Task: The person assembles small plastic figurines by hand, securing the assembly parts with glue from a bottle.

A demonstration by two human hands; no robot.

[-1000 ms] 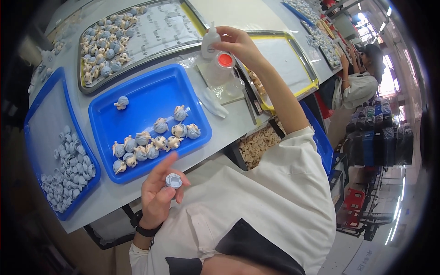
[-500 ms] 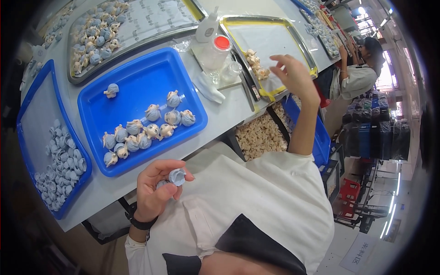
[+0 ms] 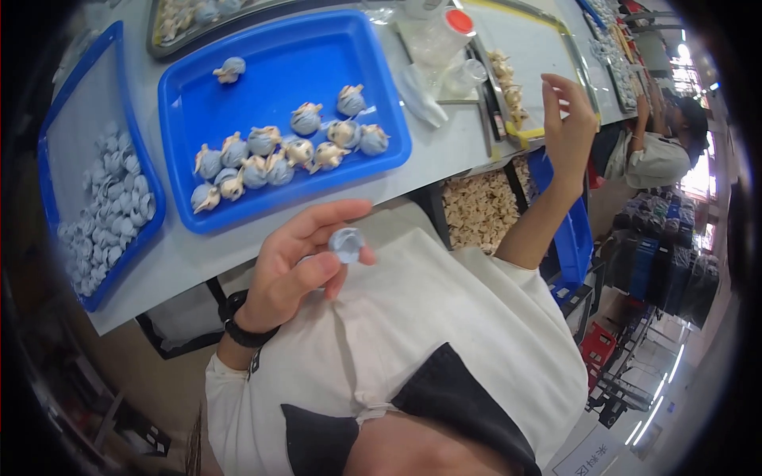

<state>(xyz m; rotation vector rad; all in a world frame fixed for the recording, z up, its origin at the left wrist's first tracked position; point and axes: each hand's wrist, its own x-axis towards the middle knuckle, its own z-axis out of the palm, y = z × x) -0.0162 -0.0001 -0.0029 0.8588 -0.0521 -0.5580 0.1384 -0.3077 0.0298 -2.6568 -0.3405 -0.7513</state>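
Note:
My left hand (image 3: 298, 258) is closed at chest height on a light blue-grey hollow hair piece (image 3: 347, 245), its open side showing, between thumb and fingers. A sliver of something similar shows deeper among the fingers. My right hand (image 3: 570, 119) is raised at the right, thumb and fingers apart, with nothing visible in it. It is beside a row of small cream doll heads (image 3: 508, 87) on a paper-lined metal tray (image 3: 530, 136). In the blue tray (image 3: 286, 55) lie several doll heads (image 3: 305, 119) with blue-grey hair fitted on.
A blue-rimmed tray (image 3: 159, 208) at the left holds a heap of blue-grey hair pieces (image 3: 111, 206). Behind are a red-capped jar (image 3: 444, 36) and a small clear bottle (image 3: 464, 78). Below the table edge is a bin of cream parts (image 3: 480, 210). Another person (image 3: 659, 151) sits far right.
My view has shifted, so the trays sit higher and further right. My right hand has drawn back slightly from over the cream heads. My left hand still holds the hair piece.

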